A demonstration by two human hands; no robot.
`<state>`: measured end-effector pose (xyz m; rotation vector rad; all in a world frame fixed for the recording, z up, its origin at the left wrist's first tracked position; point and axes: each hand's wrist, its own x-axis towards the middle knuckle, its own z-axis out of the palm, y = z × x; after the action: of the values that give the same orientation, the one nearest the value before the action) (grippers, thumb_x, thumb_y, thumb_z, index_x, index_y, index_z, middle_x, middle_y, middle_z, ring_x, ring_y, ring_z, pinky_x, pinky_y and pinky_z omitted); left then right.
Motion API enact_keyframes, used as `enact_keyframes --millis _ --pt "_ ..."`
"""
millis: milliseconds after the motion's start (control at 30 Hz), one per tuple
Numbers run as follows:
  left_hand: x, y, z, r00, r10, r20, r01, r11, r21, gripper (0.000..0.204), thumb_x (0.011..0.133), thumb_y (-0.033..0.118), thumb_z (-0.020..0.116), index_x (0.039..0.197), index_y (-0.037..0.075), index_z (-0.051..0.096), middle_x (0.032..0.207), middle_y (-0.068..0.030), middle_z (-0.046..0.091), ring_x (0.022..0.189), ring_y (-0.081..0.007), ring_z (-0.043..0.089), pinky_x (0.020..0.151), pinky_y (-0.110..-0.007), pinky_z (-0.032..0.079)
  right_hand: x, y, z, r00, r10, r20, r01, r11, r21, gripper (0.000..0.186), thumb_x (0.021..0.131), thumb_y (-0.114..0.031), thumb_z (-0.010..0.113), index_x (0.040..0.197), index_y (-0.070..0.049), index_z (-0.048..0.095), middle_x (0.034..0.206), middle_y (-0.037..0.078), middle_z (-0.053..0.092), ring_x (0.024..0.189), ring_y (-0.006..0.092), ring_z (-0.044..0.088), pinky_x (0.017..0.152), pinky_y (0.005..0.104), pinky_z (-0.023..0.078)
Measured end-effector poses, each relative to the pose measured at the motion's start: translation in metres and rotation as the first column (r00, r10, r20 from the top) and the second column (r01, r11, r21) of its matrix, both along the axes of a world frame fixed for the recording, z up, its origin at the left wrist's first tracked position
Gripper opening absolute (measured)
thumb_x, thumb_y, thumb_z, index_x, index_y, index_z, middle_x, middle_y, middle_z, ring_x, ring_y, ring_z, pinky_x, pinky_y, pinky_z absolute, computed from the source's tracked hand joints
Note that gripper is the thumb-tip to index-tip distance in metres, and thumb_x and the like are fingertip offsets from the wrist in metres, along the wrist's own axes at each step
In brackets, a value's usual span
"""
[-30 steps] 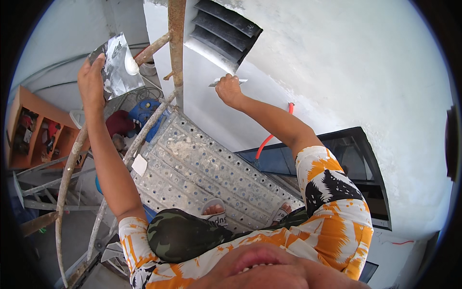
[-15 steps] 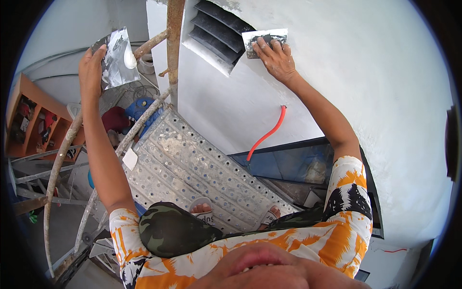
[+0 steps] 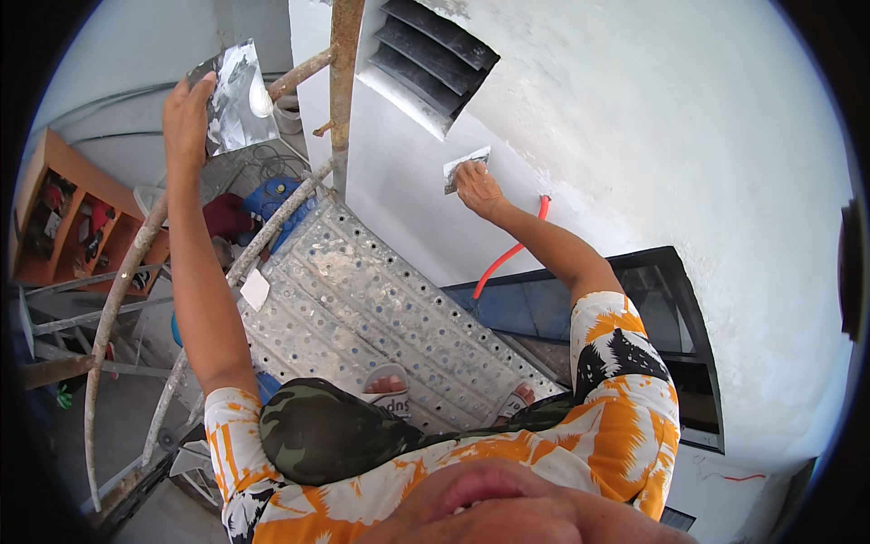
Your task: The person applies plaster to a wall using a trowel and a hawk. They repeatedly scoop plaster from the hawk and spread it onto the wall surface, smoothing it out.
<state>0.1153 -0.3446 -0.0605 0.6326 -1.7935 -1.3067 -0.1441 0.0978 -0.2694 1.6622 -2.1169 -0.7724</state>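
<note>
Raised at the upper left, my left hand (image 3: pixel 188 118) grips a flat metal plate (image 3: pixel 240 95) by its near left edge. White putty is smeared over the plate, with a thick lump (image 3: pixel 260 98) at its right side. My right hand (image 3: pixel 478 189) is closed on a small, thin putty knife (image 3: pixel 467 169) with dark and white smears. This blade lies against or very near the white wall (image 3: pixel 408 181), below the dark slatted vent (image 3: pixel 433 54). Whether its whole edge touches the wall I cannot tell.
I stand on a perforated metal scaffold plank (image 3: pixel 362 290). Rusty scaffold tubes (image 3: pixel 344 82) rise at its left. A red conduit (image 3: pixel 503 258) sticks out of the wall above a dark-framed window (image 3: pixel 544 304). An orange shelf (image 3: pixel 86 218) stands below at far left.
My right hand has moved the putty knife down and left, from beside the vent to the wall beneath it. My left hand and the plate have shifted slightly right and up in view.
</note>
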Motion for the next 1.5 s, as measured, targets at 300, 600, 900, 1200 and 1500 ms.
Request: enact_keyframes --millis 300,600,900,1200,1500 --pt "0.005 -0.016 -0.004 0.984 -0.04 -0.173 0.06 0.992 0.11 0.029 0.097 0.02 0.063 0.114 -0.004 0.066 0.108 -0.008 0.069 0.095 -0.0162 0.066 0.085 -0.03 0.051 0.132 0.206 0.116 0.312 -0.322 0.894 0.611 0.788 0.071 0.025 0.086 -0.005 0.064 0.109 -0.008 0.074 0.089 0.007 0.073 0.083 0.0193 0.066 0.077 0.037 0.051" --pt "-0.035 0.1 0.057 0.889 -0.281 -0.36 0.419 0.817 0.396 0.041 0.104 0.021 0.052 0.137 -0.004 0.055 0.132 -0.0131 0.063 0.115 -0.0266 0.064 0.1 -0.044 0.053 0.172 0.333 0.09 -0.583 0.782 0.218 0.684 0.329 0.651 0.042 0.09 0.001 0.064 0.131 0.004 0.053 0.119 0.017 0.066 0.108 0.0306 0.069 0.099 0.046 0.055" --pt "-0.148 0.421 0.177 0.174 -0.923 -0.344 0.969 0.098 0.227 0.035 0.106 0.014 0.048 0.134 -0.007 0.048 0.083 -0.0053 0.052 0.05 -0.0052 0.036 0.039 -0.018 0.03 0.206 0.424 0.062 0.17 0.253 0.952 0.969 -0.218 -0.116 0.033 0.09 -0.017 0.065 0.119 -0.003 0.068 0.101 0.022 0.07 0.097 0.0388 0.066 0.089 0.0454 0.051" --pt "-0.197 0.61 0.09 0.276 -0.961 0.017 0.862 0.255 0.439 0.035 0.101 0.025 0.058 0.126 0.001 0.059 0.111 -0.0091 0.065 0.094 -0.0197 0.064 0.078 -0.033 0.054 0.45 0.726 0.007 -0.11 -0.21 0.971 -0.135 -0.965 -0.224 0.033 0.092 -0.022 0.063 0.119 -0.004 0.067 0.105 0.026 0.071 0.1 0.0439 0.067 0.089 0.0499 0.051" --pt "-0.213 0.666 0.054 0.133 -0.943 0.305 0.879 0.254 0.403 0.039 0.101 0.022 0.063 0.132 0.0 0.058 0.125 -0.0088 0.065 0.109 -0.0185 0.063 0.096 -0.034 0.052 0.56 0.918 -0.043 -0.773 -0.563 0.29 0.312 -0.737 -0.599 0.037 0.089 -0.012 0.054 0.118 -0.025 0.074 0.108 0.005 0.072 0.102 0.0301 0.064 0.087 0.0479 0.049"
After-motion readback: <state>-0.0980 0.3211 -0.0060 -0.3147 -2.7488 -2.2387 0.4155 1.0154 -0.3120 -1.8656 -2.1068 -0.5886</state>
